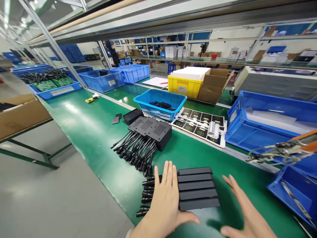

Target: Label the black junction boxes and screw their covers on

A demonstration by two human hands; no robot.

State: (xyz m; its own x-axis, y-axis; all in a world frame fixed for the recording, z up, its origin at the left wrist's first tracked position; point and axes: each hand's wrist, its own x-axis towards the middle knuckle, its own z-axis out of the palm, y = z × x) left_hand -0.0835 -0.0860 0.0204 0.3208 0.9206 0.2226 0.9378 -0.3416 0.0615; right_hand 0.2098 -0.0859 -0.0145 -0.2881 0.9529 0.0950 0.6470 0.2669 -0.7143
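Note:
Several black boxes (198,188) stand side by side in a row on the green tabletop, their cables running left. My left hand (166,198) lies over the cables at the left end of the boxes, fingers stretched out, thumb apart. To the right of the row, my right hand (245,211) is held open above the table, apart from the boxes, with nothing in it. Farther up the table, stacks of black vented cases (158,130) have a bundle of black cables (138,152) reaching toward the near left.
A light blue basket (160,114) with black parts sits behind the stacks, beside label sheets (198,127). Blue bins (267,132) and an orange-handled tool (307,140) are at the right. A yellow crate (184,87) stands farther back. A person (112,54) is in the distance.

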